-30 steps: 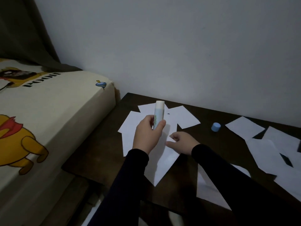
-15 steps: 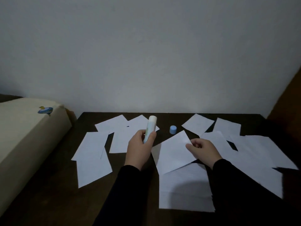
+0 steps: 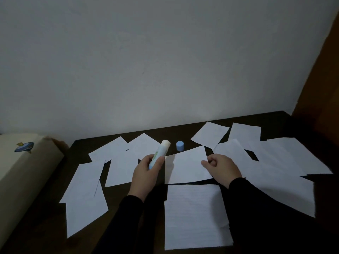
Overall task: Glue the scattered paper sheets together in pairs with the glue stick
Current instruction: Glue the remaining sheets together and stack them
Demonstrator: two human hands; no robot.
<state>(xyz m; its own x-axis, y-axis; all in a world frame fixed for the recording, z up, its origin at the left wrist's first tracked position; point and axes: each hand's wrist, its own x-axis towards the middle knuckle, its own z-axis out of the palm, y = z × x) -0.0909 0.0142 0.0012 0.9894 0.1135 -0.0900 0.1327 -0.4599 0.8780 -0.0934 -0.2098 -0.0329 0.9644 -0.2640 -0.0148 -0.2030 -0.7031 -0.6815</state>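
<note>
My left hand [image 3: 146,171] grips an uncapped glue stick [image 3: 160,151], its pale tip pointing up and away from me. The stick's blue cap [image 3: 180,145] stands on the dark table [image 3: 45,226] just beyond it. My right hand [image 3: 222,168] pinches the right edge of a white paper sheet [image 3: 187,165] that lies in front of me between the two hands. A larger stack of sheets [image 3: 194,217] lies nearer to me. Several more white sheets are scattered to the left [image 3: 84,182] and to the right [image 3: 278,162].
A cream mattress edge [image 3: 22,165] with a small blue print borders the table on the left. A plain wall [image 3: 165,61] rises right behind the table. A brown wooden panel [image 3: 322,74] stands at the far right.
The view has swung right from the bed to the table's middle. My right hand has drawn a sheet toward the centre and flattened it out; my left hand keeps hold of the glue stick.
</note>
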